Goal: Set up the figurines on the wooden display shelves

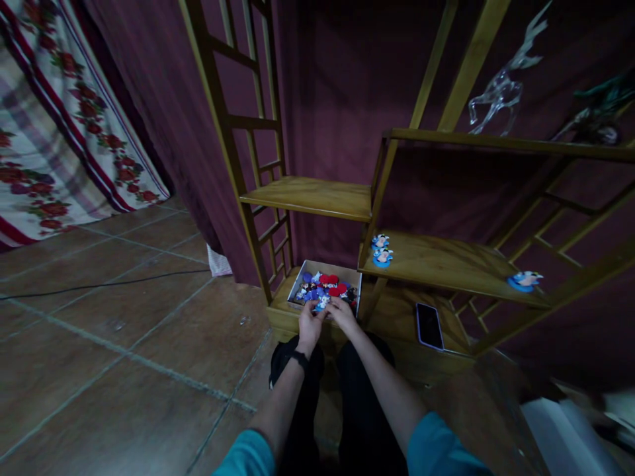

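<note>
Both my hands meet over the near edge of a shallow white box [298, 291] on the lowest shelf. Between the fingertips of my left hand [308, 321] and my right hand [342, 312] is a small white and blue figurine [323, 302], gripped from both sides. Inside the box lie several small figurines in purple, red, white and black, among them a red one [337, 289]. My fingers partly cover the held figurine and the box's front. A dark band circles my left wrist.
Two blue-based figurines [382, 256] stand at the left end of the right-hand shelf [436, 268], another figurine [524, 281] at its right end. A phone [429, 326] lies on the board below. A clear deer ornament [499, 92] stands higher up. A cable [109, 283] crosses the floor.
</note>
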Action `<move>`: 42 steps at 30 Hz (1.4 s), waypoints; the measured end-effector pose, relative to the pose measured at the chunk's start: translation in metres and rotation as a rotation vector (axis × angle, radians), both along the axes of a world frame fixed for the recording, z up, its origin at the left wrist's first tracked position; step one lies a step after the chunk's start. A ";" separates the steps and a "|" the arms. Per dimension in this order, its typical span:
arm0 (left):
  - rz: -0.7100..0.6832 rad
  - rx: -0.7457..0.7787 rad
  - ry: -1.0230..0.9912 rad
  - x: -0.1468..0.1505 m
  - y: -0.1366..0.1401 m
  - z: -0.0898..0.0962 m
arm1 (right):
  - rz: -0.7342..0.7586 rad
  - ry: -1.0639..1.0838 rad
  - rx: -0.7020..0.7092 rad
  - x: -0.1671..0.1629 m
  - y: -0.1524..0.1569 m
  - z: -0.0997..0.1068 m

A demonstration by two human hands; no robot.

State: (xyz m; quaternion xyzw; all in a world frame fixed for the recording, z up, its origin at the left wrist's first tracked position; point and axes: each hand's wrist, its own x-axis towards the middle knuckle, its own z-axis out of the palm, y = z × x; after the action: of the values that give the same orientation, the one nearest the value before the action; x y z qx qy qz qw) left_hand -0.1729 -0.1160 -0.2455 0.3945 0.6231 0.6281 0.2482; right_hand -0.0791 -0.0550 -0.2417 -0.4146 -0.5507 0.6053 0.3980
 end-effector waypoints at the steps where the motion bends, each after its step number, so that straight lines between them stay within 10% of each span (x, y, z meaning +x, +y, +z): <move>1: -0.002 0.008 -0.042 -0.001 0.001 -0.001 | -0.014 0.020 -0.022 0.000 0.000 -0.001; 42: 0.069 0.005 -0.166 0.000 0.010 -0.009 | -0.024 -0.174 0.142 0.011 0.000 0.005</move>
State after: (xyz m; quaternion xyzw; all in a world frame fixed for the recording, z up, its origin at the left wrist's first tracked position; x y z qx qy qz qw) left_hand -0.1727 -0.1065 -0.2542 0.3201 0.6120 0.6683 0.2763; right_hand -0.0684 -0.0545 -0.2372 -0.4428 -0.6198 0.5217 0.3841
